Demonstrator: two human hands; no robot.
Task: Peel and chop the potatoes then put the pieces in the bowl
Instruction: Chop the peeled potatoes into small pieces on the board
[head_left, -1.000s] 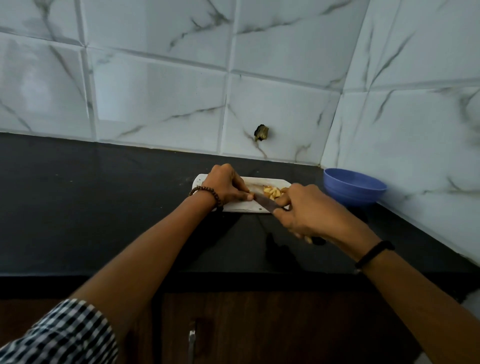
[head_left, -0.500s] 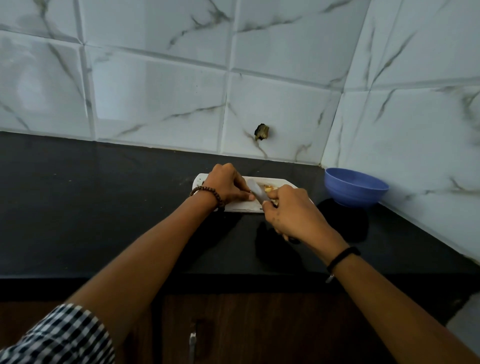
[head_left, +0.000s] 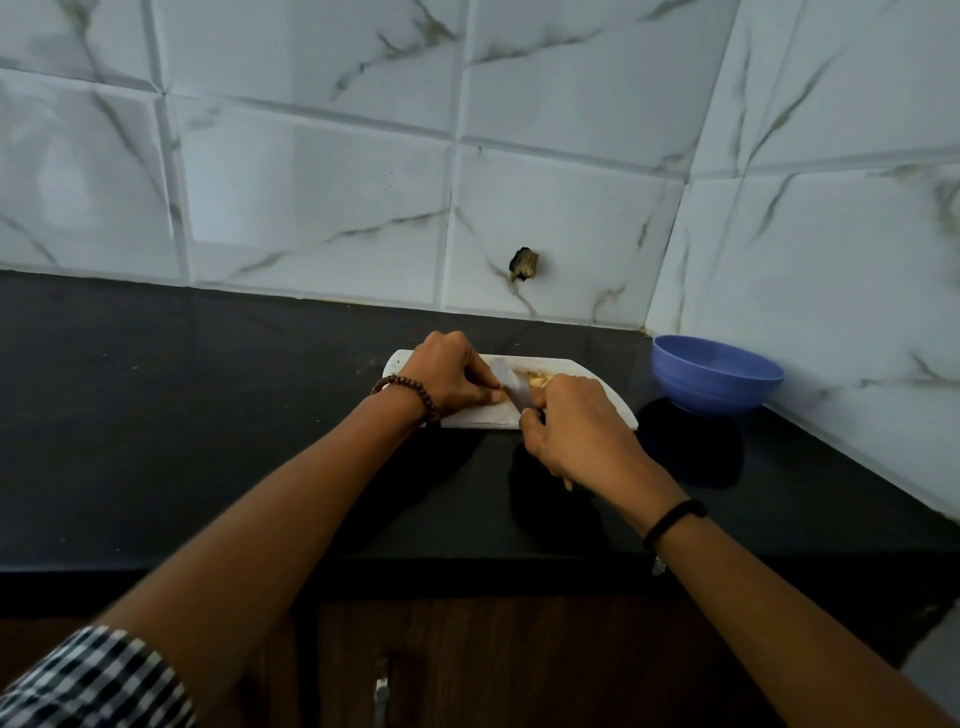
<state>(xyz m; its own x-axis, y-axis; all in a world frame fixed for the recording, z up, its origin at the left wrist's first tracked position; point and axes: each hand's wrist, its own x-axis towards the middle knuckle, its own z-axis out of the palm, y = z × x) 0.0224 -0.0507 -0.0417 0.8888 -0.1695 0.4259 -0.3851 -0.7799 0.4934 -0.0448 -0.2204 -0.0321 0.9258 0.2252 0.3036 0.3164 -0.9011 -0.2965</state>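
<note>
Right grip round knife, pieces seemingly beside

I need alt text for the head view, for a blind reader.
A right hand holds a knife at potato pieces on a white cutting board; the left hand rests beside the knife. A blue bowl stands at right.

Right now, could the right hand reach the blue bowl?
Probably yes: the right hand sits at the right end of the cutting board, the blue bowl stands just beyond it, and only bare black countertop lies between. It grips the knife, though.
</note>
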